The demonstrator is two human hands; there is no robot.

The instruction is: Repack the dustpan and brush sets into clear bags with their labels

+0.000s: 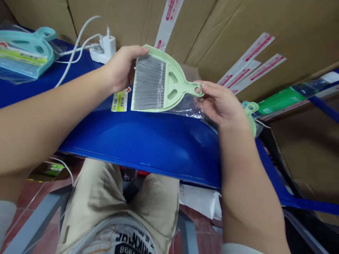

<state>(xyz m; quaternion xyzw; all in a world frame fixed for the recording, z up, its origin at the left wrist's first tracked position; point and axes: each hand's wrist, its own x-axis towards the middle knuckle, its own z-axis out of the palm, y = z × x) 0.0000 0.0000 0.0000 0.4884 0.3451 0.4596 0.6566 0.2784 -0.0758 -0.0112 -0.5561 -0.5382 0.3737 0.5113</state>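
A pale green mini dustpan (173,88) with a grey-bristled brush (148,83) nested in it is held above the blue table (148,141). My left hand (123,68) grips the wide end of the dustpan, fingers wrapped over its top edge. My right hand (218,102) pinches the handle end together with a clear plastic bag (188,106) that hangs under the set. A yellow-green paper label (120,100) lies on the table just below my left hand.
A teal dustpan set in a bag (25,53) lies at the far left. A white charger with cables (104,47) sits behind. Cardboard boxes (212,31) stand at the back. Another green handle (250,113) shows behind my right hand.
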